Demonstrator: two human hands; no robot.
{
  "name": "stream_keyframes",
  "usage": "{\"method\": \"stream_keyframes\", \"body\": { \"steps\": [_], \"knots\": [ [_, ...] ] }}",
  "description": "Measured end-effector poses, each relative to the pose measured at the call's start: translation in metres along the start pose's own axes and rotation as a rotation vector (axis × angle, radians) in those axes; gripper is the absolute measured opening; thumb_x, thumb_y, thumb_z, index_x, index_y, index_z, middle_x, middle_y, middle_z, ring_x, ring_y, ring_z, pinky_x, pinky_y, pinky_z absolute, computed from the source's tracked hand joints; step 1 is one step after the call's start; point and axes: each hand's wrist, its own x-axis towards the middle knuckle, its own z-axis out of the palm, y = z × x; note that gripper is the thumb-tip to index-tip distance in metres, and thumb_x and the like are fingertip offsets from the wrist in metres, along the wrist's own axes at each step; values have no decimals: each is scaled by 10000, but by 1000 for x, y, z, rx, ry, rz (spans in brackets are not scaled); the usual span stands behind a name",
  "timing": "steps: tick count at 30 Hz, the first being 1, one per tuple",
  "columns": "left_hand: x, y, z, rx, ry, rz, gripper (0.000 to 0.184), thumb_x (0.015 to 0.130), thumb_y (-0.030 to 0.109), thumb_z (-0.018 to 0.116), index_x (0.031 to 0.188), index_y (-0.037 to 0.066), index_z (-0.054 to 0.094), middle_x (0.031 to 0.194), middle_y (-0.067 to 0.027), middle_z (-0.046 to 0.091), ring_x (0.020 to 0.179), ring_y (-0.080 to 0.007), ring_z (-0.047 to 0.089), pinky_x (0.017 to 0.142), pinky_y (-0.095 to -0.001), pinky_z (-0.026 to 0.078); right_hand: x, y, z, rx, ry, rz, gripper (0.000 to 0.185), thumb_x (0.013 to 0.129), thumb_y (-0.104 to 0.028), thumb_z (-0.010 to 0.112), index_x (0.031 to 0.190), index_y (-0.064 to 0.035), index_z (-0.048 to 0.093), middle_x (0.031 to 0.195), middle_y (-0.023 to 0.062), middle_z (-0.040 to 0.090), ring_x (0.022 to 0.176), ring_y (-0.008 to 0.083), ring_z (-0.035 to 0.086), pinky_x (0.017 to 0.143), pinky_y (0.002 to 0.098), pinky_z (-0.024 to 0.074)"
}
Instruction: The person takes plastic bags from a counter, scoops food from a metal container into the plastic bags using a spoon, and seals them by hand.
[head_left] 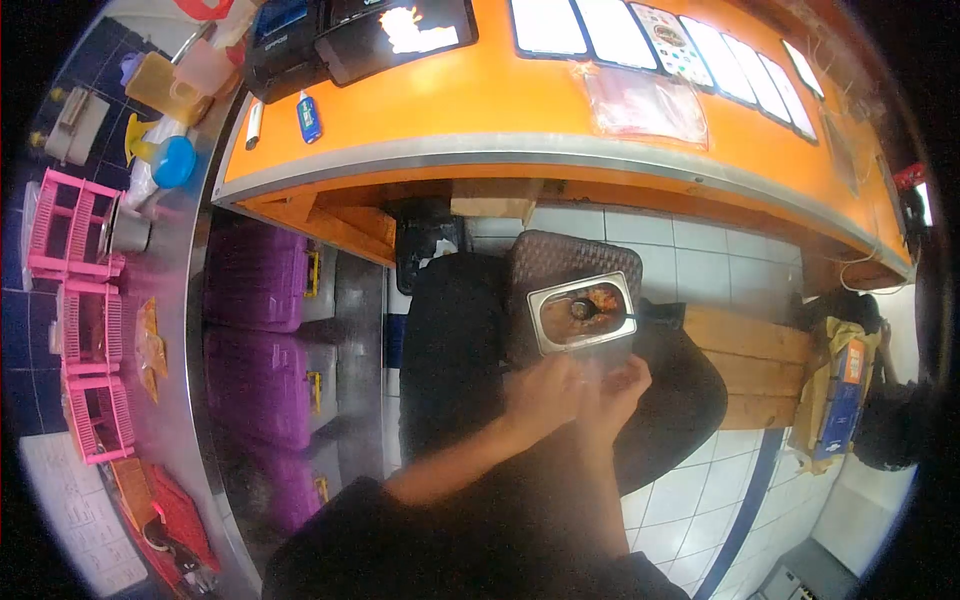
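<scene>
My left hand (545, 395) and my right hand (612, 400) meet just below a metal food pan (543, 345), over my dark-clothed lap. Motion blurs the left fingers, which look drawn together towards the right hand. The right fingers are curled. Something pale and blurred shows between the two hands, too smeared to name. The pan holds a brownish-red food (603, 298) and a ladle (582, 308) whose dark handle points right. A dark brown woven-textured basket or stool (560, 255) lies beneath the pan.
An orange counter (400, 130) with a metal edge runs across in front, bearing white sheets and a plastic bag (645, 105). Purple crates (255, 390) stand at the left beneath a steel worktop (180, 380). A wooden bench (755, 350) and a blue box (842, 400) are on the right.
</scene>
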Motion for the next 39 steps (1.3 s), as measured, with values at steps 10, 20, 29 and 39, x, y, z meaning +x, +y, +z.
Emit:
{"method": "stream_keyframes", "body": {
  "steps": [10, 20, 29, 39],
  "knots": [
    [8, 7, -1, 40, 25, 80, 122, 768, 72, 647, 743, 65, 527, 690, -117, 578, 602, -319, 612, 517, -409, 470, 2, -11, -11, -230, -84, -93, 359, 907, -211, 629, 1206, -61, 498, 646, 119, 627, 580, 239, 646, 553, 348, 494],
    [9, -7, 7, 50, 36, 38, 147, 803, 79, 639, 760, 57, 501, 689, -128, 557, 595, -323, 594, 510, -405, 455, 12, -14, -14, -279, -80, -198, 347, 893, -174, 637, 1195, -70, 503, 658, 124, 626, 572, 244, 643, 532, 338, 483],
    [12, 9, -6, -166, 117, 61, 154, 831, 98, 642, 957, 34, 580, 749, -55, 566, 636, -180, 571, 595, -289, 464, 26, -3, -28, -162, -105, -166, 316, 893, -165, 657, 1169, -71, 532, 664, 115, 632, 544, 212, 628, 532, 312, 479],
    [33, 0, -31, -429, -255, -446, 294, 918, 307, 639, 814, 32, 659, 635, 15, 585, 559, -66, 532, 516, -228, 425, 19, -8, -37, -155, -236, -246, 356, 848, -88, 672, 1176, -49, 541, 764, 133, 665, 619, 212, 672, 573, 311, 506]
  ]
}}
